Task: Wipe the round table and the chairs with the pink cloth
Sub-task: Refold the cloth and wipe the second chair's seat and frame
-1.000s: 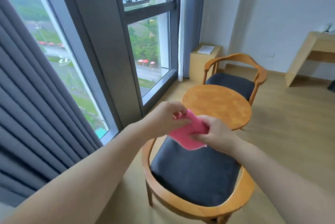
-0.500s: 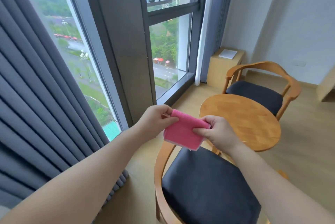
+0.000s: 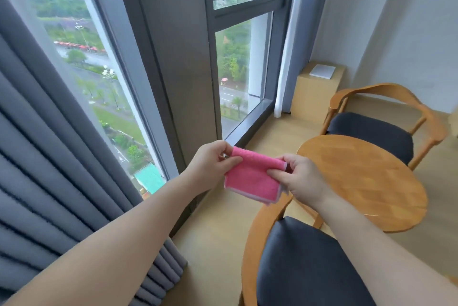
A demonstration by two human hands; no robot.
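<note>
The round wooden table [image 3: 366, 181] has a bare top, open from above. The near wooden armchair with a dark seat [image 3: 304, 266] touches its front edge, and a matching far armchair [image 3: 379, 129] flanks its back.

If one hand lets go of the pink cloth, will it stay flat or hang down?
The pink cloth would probably hang down: it is folded and already sags below the left hand and right hand pinching its top corners. It looks light, since fingers alone hold it. Its fuzzy surface likely grips well.
</note>
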